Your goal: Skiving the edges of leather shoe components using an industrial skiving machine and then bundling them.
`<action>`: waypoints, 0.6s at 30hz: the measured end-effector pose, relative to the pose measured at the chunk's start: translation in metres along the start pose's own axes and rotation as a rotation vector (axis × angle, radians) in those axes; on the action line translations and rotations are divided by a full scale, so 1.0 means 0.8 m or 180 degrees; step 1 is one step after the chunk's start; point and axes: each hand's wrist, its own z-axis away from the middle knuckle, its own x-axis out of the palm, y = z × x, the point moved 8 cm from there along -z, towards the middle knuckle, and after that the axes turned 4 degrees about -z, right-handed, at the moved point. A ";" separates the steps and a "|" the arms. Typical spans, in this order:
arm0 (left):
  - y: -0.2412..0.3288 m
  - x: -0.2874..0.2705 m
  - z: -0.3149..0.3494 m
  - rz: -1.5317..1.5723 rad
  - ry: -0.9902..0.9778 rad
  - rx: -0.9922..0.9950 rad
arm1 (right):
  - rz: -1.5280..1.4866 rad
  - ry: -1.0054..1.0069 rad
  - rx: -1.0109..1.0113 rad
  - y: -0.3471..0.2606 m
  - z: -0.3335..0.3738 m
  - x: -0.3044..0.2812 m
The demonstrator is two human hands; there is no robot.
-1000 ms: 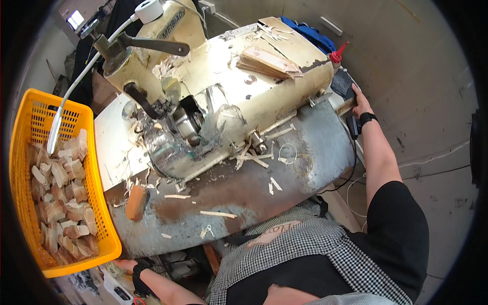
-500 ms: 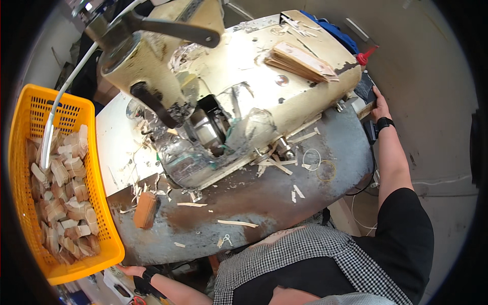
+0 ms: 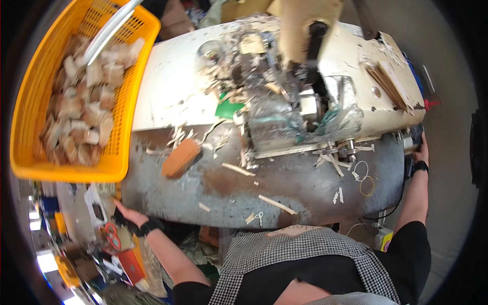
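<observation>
- Left hand point(image 3: 127, 216) reaches low at the worktop's point(image 3: 305, 190) near-left edge, under the yellow basket point(image 3: 127, 109); its grip is unclear.
- Right hand point(image 3: 421, 152) touches the worktop's right edge; its grip cannot be made out.
- Brown block point(image 3: 181, 157) lies left on the worktop.

Bench top point(image 3: 305, 190) was bare metal, dull grey, rough and rust-blotched toward its front edge, strewn with pale wood slivers point(image 3: 277, 204) and one smooth brown wooden block point(image 3: 181, 158). The machine body point(image 3: 356, 66) at the back edge wore chipped, grimy cream paint, with clear glossy plastic sheet point(image 3: 274, 124) wrapped about its middle. The basket point(image 3: 30, 96) off the left edge was glossy orange plastic lattice holding matt raw wood pieces point(image 3: 76, 112); apron point(image 3: 284, 254) was checked woven cloth.
</observation>
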 end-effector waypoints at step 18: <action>-0.019 0.018 0.009 0.0532 -0.0457 -0.0793 | 0.1445 0.0609 -0.0303 -0.005 -0.031 -0.025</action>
